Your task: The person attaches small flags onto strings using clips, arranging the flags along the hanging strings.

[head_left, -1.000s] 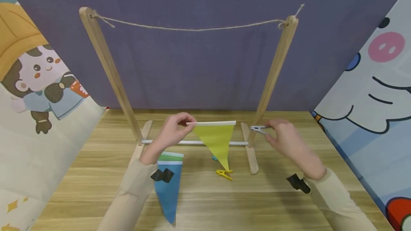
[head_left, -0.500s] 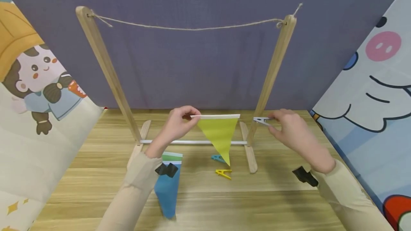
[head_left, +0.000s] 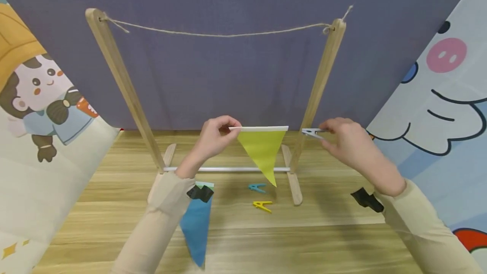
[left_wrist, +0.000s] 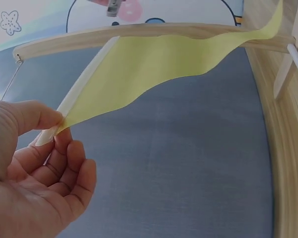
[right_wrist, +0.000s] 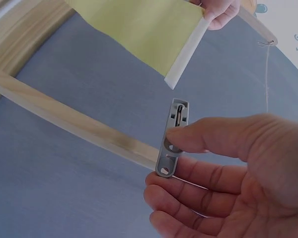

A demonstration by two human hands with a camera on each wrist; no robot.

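Observation:
A yellow triangular pennant [head_left: 262, 147] with a white top band hangs point down from my left hand [head_left: 220, 136], whose thumb and fingers pinch the band's left end. In the left wrist view the pennant [left_wrist: 154, 62] stretches away from the pinching fingertips. My right hand [head_left: 350, 143] pinches a grey clothespin [head_left: 313, 132] by its handle end, the nose pointing left toward the pennant but apart from it. The right wrist view has the clothespin [right_wrist: 173, 139] between thumb and fingers. Above both hands, a string [head_left: 228, 35] sags between two wooden posts.
Blue [head_left: 257, 187] and yellow clothespins [head_left: 262, 206] lie on the wooden table [head_left: 304, 240]. A blue pennant [head_left: 198, 227] lies front left, partly under the left forearm. The stand's left post [head_left: 125, 83], right post [head_left: 321, 83] and white crossbar [head_left: 228, 169] surround the work; a grey-blue backdrop rises behind.
Both hands have risen, bringing the yellow pennant and the grey clothespin higher. The blue clothespin on the table has come into full view below the pennant's tip.

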